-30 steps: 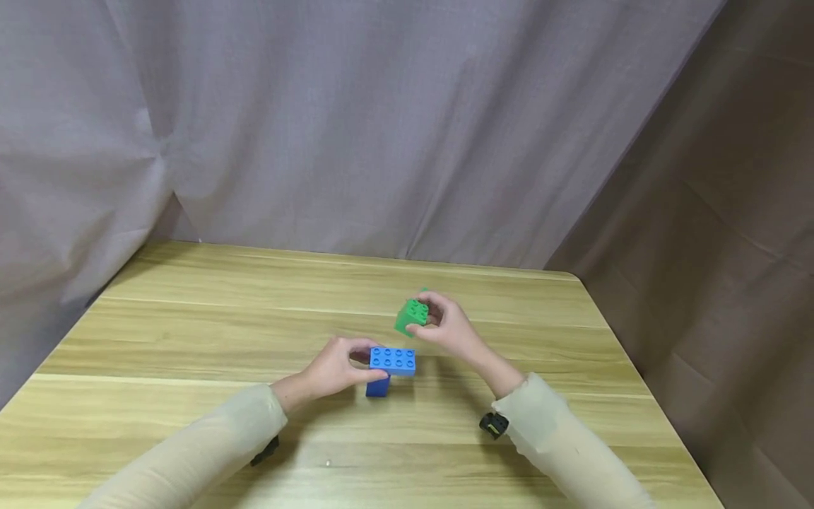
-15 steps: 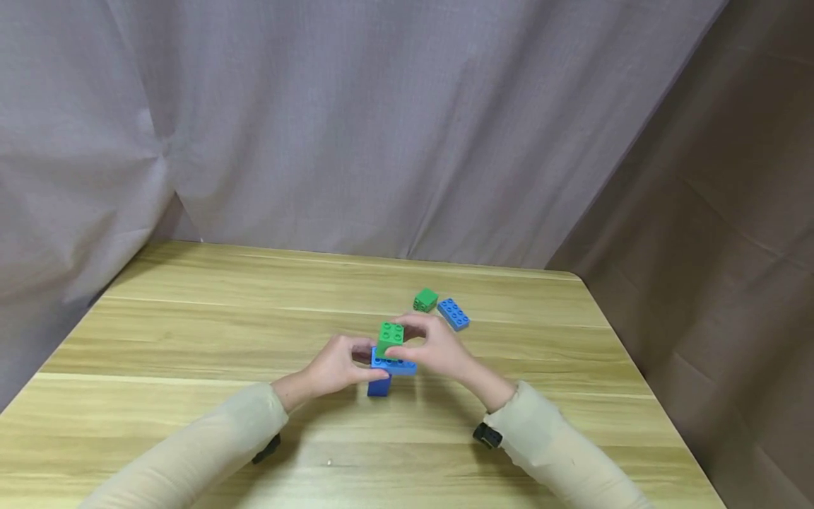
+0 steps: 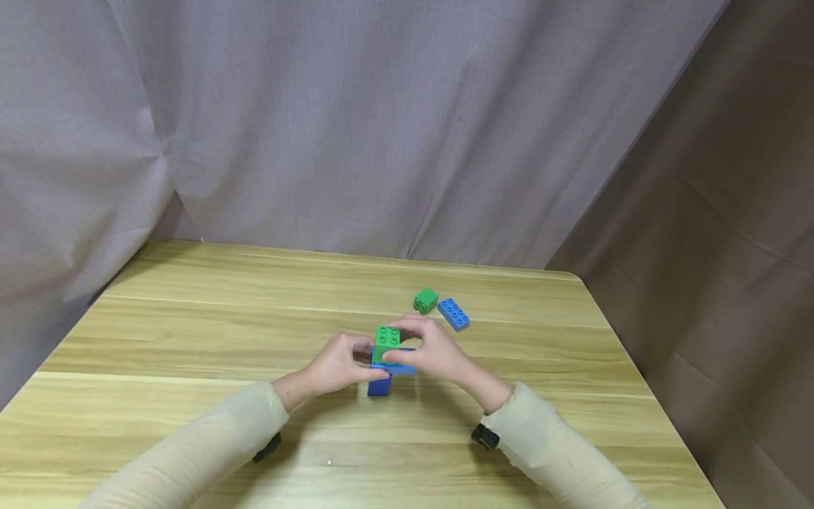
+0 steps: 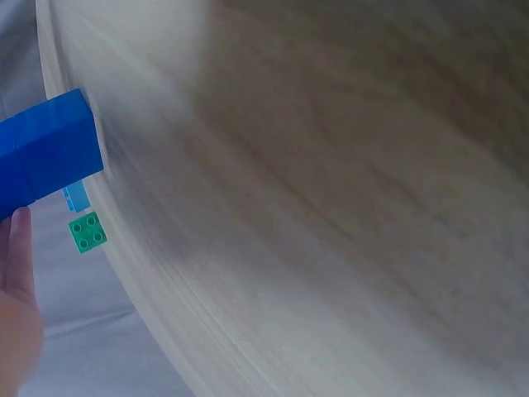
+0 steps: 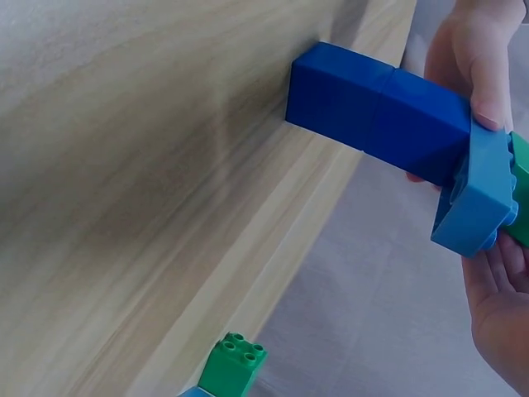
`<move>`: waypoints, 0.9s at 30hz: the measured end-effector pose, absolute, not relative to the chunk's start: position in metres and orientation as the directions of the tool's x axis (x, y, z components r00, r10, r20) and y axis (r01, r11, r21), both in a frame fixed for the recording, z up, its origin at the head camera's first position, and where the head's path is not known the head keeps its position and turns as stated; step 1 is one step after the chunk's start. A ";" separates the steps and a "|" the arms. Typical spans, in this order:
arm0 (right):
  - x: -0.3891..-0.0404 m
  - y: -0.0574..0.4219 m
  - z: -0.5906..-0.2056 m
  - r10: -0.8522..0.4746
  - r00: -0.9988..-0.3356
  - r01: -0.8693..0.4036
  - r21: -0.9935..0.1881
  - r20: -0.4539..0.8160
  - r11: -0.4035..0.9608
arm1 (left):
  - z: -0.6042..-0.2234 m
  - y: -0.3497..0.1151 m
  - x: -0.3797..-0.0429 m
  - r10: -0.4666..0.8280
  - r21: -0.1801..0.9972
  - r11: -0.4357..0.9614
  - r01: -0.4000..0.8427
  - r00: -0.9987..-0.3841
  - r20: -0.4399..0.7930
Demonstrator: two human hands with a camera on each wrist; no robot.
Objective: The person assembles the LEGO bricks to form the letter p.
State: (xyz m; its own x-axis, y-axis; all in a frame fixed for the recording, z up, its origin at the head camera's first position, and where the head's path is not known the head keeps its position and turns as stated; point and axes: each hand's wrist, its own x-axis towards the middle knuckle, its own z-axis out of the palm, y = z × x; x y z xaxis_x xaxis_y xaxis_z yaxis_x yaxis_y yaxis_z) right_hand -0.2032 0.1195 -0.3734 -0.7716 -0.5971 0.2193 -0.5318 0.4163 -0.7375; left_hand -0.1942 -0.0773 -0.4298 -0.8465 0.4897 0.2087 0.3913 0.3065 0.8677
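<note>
From where I stand, both hands are at work on one small stack of blocks, held upright at the wooden table [image 3: 191,318]. The left hand [image 3: 332,366] is drawn into a pinch, parted only as wide as the stack: its thumb lies along the near side, where the light blue brick [image 3: 407,370] meets the dark blue column [image 3: 379,386], and its fingers reach round the back. The right hand [image 3: 439,352] has an equally narrow grip, thumb in front and fingers behind, on the upper green block [image 3: 387,344]. That block sits over the left end of the light blue brick, whose right end juts out past the column. It looks settled on the studs, though with fingers around it I can't say whether it is pressed fully home.

Farther back on the table, a spare green block [image 3: 425,300] lies on its side, just beside a spare blue brick [image 3: 454,314] with its studs up.

The wrist views are partial. The left one cuts the hand off at its edge, loses the top of the stack, and lets the column cover part of the spare blue brick. The right one shows the column as two dark cubes end to end, crops the upper green block, and keeps only a sliver of the spare blue brick.
</note>
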 end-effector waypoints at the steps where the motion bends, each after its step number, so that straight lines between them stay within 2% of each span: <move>1: -0.203 0.120 -0.373 -0.600 -0.770 -0.534 -0.734 0.216 0.421 | -0.430 -0.077 -0.194 0.491 0.870 0.303 0.389 -0.846 0.208; 22: -0.199 0.121 -0.374 -0.679 -0.672 -0.697 -0.561 0.296 0.446 | -0.432 -0.076 -0.196 0.501 0.873 0.294 0.389 -0.841 0.206; 27: -0.196 0.120 -0.373 -0.669 -0.685 -0.692 -0.546 0.290 0.472 | -0.431 -0.077 -0.195 0.502 0.861 0.303 0.407 -0.837 0.219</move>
State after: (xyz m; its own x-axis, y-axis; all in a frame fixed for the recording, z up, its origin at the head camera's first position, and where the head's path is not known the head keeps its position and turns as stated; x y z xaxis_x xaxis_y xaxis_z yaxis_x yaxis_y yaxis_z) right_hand -0.1956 0.1198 -0.3734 -0.6846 -0.6689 0.2898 -0.6922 0.4718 -0.5461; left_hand -0.1948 -0.0766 -0.4307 -0.8366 0.5023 0.2185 0.4072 0.3034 0.8615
